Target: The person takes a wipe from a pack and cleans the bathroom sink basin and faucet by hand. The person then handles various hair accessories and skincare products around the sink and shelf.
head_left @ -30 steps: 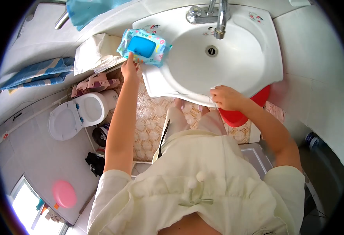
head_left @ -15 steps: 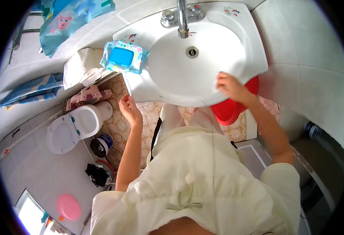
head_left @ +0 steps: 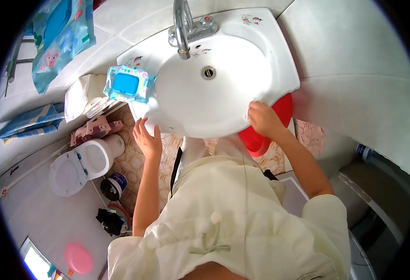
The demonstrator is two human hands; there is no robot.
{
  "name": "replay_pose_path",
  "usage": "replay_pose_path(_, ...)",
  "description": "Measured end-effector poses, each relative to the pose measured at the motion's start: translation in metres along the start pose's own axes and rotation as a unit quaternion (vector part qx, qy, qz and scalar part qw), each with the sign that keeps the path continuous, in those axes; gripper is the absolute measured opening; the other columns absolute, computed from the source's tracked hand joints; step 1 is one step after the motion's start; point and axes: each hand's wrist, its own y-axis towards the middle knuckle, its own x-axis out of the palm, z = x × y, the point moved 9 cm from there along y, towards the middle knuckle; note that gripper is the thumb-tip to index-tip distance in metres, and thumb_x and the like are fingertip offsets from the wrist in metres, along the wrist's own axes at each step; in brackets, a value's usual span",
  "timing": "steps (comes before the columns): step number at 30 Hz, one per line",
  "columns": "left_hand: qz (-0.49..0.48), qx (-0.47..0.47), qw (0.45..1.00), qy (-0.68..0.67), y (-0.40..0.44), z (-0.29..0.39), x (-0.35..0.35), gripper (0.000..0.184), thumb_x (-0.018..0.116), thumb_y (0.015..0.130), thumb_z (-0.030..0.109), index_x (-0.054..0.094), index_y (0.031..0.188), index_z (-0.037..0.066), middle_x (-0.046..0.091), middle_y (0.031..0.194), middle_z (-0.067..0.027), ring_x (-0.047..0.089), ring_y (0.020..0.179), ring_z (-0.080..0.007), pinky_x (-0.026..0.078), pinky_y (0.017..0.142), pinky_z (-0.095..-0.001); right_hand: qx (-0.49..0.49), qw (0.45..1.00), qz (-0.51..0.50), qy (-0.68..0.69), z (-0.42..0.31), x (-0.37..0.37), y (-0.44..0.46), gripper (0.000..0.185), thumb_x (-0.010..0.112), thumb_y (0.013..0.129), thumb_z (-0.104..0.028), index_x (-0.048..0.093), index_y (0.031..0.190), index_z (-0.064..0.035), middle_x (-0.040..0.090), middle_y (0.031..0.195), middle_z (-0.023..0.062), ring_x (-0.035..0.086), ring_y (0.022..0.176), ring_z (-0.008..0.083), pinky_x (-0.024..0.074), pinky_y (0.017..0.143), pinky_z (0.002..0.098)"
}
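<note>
My right hand (head_left: 264,120) is closed at the front right rim of the white sink (head_left: 205,123). A bit of white, apparently a wipe (head_left: 247,115), shows at its fingertips; most of it is hidden. Beside the sink's front left edge, my left hand (head_left: 148,140) is held up with its fingers apart, holding nothing. A blue pack of wet wipes (head_left: 127,84) with its lid shut lies on the sink's left ledge. At the back stands a chrome faucet (head_left: 181,32), its spout over the basin, and the drain (head_left: 208,73) is visible below it.
A red basin (head_left: 261,142) sits under the sink's right front. To the left are a toilet (head_left: 95,158) with its lid up, a bucket (head_left: 114,185) and a hanging blue bag (head_left: 62,56). A grey ledge (head_left: 378,191) stands at the right.
The camera view has shifted, so the sink appears further left and lower. My left hand's fingers have spread. My right hand has come nearer the sink's front rim, still closed.
</note>
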Motion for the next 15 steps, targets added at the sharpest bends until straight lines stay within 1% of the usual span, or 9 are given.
replay_pose_path(2,-0.028,0.012,0.999,0.01,-0.003,0.014,-0.001,0.038,0.064,0.078,0.012,0.053,0.113,0.006,0.049,0.12,-0.015,0.044,0.114,-0.0344,0.033,0.098,-0.0462,0.033,0.998,0.05,0.001,0.023,-0.024,0.005,0.01,0.051,0.08,-0.006,0.059,0.076,-0.0016,0.056,0.081,0.0087,0.054,0.084,0.0248,0.043,0.075,0.0351)
replay_pose_path(3,-0.04,0.008,0.999,0.005,-0.004,0.019,-0.001,0.04,0.065,0.076,0.009,0.052,0.114,0.006,0.05,0.12,-0.0145,0.044,0.114,-0.0339,0.033,0.098,-0.045,0.134,0.952,0.108,0.255,0.052,-0.034,0.005,0.012,0.05,0.083,-0.007,0.06,0.082,-0.0016,0.058,0.086,0.0074,0.054,0.087,0.0216,0.0427,0.076,0.0339)
replay_pose_path(4,-0.039,0.007,0.999,0.005,-0.003,0.022,0.0,0.04,0.065,0.076,0.009,0.052,0.114,0.006,0.05,0.12,-0.0145,0.044,0.114,-0.0339,0.033,0.098,-0.045,0.224,0.829,0.155,0.489,0.077,-0.029,0.003,0.015,0.048,0.087,-0.007,0.062,0.088,-0.0016,0.06,0.092,0.006,0.054,0.09,0.0184,0.0425,0.076,0.0327)
replay_pose_path(5,-0.055,0.013,0.998,-0.022,-0.002,0.026,0.004,0.04,0.065,0.076,0.008,0.053,0.114,0.006,0.051,0.119,-0.0141,0.045,0.113,-0.0334,0.035,0.098,-0.0438,0.218,0.706,0.208,0.641,0.09,-0.024,0.004,0.021,0.046,0.093,-0.013,0.06,0.104,-0.0016,0.06,0.102,0.005,0.054,0.094,0.0139,0.0425,0.081,0.0298)
replay_pose_path(6,-0.071,0.02,0.996,-0.049,0.0,0.032,0.006,0.039,0.066,0.076,0.008,0.053,0.114,0.006,0.053,0.117,-0.0136,0.047,0.112,-0.0328,0.036,0.097,-0.0427,0.216,0.706,0.207,0.642,0.085,-0.028,0.008,0.021,0.046,0.093,-0.013,0.06,0.104,-0.0016,0.06,0.102,0.005,0.054,0.094,0.0139,0.0425,0.081,0.0298)
replay_pose_path(8,-0.107,-0.036,0.986,-0.126,0.009,0.052,0.007,0.034,0.066,0.077,0.006,0.058,0.109,0.005,0.057,0.112,-0.0129,0.051,0.108,-0.0299,0.042,0.092,-0.0387,0.219,0.535,0.236,0.781,0.076,-0.029,0.017,0.025,0.047,0.094,-0.016,0.056,0.111,-0.0008,0.059,0.104,0.0057,0.056,0.094,0.0151,0.0422,0.086,0.029)
replay_pose_path(10,-0.143,-0.037,0.959,-0.242,0.014,0.073,0.021,0.034,0.063,0.081,0.009,0.058,0.115,0.005,0.06,0.114,-0.0096,0.054,0.109,-0.0242,0.041,0.095,-0.0364,0.212,0.519,0.22,0.798,0.07,-0.022,0.024,0.029,0.045,0.095,-0.019,0.052,0.117,-0.0005,0.059,0.108,0.0081,0.056,0.098,0.0168,0.0426,0.091,0.0301)
replay_pose_path(12,-0.291,-0.141,0.856,-0.404,0.012,0.095,0.059,0.035,0.061,0.085,0.012,0.057,0.118,0.002,0.058,0.118,-0.011,0.053,0.112,-0.0209,0.04,0.097,-0.0341,0.2,0.499,0.193,0.821,0.05,-0.019,0.032,0.029,0.045,0.096,-0.019,0.053,0.116,0.0003,0.059,0.11,0.0098,0.057,0.1,0.0185,0.0451,0.09,0.033)
replay_pose_path(15,-0.378,-0.232,0.683,-0.581,0.015,0.163,0.077,0.042,0.062,0.086,0.019,0.053,0.121,-0.002,0.059,0.114,-0.0132,0.056,0.108,-0.0209,0.042,0.096,-0.0333,0.202,0.476,0.163,0.84,0.03,-0.01,0.038,0.028,0.045,0.096,-0.017,0.053,0.115,0.0009,0.06,0.109,0.0105,0.059,0.099,0.019,0.0481,0.087,0.0337)
